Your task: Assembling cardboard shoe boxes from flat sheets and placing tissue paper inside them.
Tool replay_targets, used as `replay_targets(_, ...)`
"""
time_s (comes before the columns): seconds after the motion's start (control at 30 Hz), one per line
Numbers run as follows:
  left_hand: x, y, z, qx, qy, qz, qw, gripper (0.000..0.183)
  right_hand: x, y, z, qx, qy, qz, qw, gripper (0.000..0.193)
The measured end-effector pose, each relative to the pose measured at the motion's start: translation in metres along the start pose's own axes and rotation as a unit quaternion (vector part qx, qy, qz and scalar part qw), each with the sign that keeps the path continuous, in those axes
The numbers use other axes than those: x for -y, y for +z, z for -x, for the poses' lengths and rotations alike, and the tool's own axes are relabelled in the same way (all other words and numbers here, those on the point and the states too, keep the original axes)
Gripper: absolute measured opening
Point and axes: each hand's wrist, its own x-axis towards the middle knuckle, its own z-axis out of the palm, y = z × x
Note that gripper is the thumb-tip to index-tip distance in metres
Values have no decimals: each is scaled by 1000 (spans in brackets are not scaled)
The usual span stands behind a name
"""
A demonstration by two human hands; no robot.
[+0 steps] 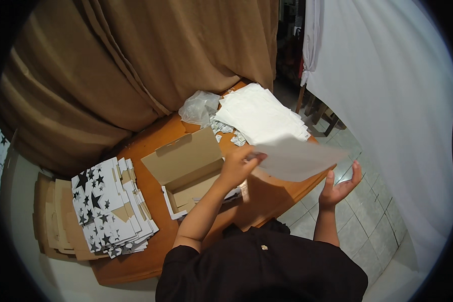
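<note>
A thin, translucent white paper sheet (pixel 299 160) hangs over the right part of the table. My left hand (pixel 240 165) pinches its left edge between thumb and fingers. Just off the sheet's right end, my right hand (pixel 340 187) is open, palm turned up with thumb and fingers apart. Below and left of my left hand stands an open cardboard box (pixel 180 156), brown inside, its lid raised; my left forearm hides part of its right side. Behind the sheet lies a fanned stack of white paper (pixel 259 111).
At the table's (pixel 136 272) left end are piled flattened white boxes with black stars (pixel 98 206), beside brown cardboard pieces (pixel 60 216). A clear plastic bag (pixel 199 107) and several small silvery packets (pixel 238 138) lie near the paper stack. A brown curtain (pixel 151 55) borders the back; white cloth (pixel 382 75) hangs right.
</note>
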Motion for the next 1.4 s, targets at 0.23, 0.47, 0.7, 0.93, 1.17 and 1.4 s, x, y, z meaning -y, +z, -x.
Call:
replay_targets(0.23, -32, -78, 33, -220, -112, 174, 953, 23, -1, 58, 36, 342, 292, -356, 819, 67)
replay_targets(0.47, -35, -132, 85, -364, -125, 69, 921, 26, 65, 95, 72, 515, 394, -453, 612, 32)
replay_targets(0.7, 15, -155, 124, -435, -195, -12, 879, 23, 84, 121, 127, 582, 192, -224, 758, 21)
replay_targets(0.93, 78, -135, 141, -410, -160, -395, 806, 42, 72, 120, 169, 500, 58, -54, 862, 29)
replay_targets(1.17, 97, -87, 153, 180, -81, -415, 888, 47, 79, 115, 176, 495, 80, -46, 864, 22)
replay_targets(1.4, 137, -97, 143, 306, -167, -377, 859, 55, 54, 128, 171, 424, 105, -61, 898, 32)
